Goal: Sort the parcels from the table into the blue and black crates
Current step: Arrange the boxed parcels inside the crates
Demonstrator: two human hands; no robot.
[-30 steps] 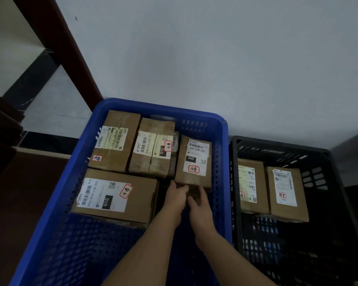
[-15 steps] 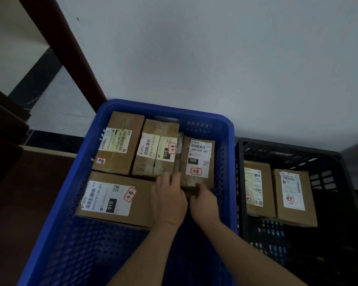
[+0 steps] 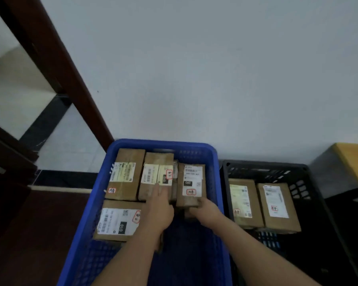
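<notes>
1. The 060 parcel [image 3: 191,185] lies in the blue crate [image 3: 214,162], right rear, long axis running away from me toward the wall.
2. My right hand [image 3: 206,210] is nearer, at its near end; whether it grips, I cannot tell.
3. My left hand [image 3: 160,205] rests flat, fingers straight, on the middle parcel [image 3: 156,178] beside it.
4. The black crate [image 3: 306,174] sits to my right.

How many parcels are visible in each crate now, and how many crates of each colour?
Parcels in the blue crate: 4
Parcels in the black crate: 2
Blue crates: 1
Black crates: 1
Total: 6 parcels, 2 crates
</notes>
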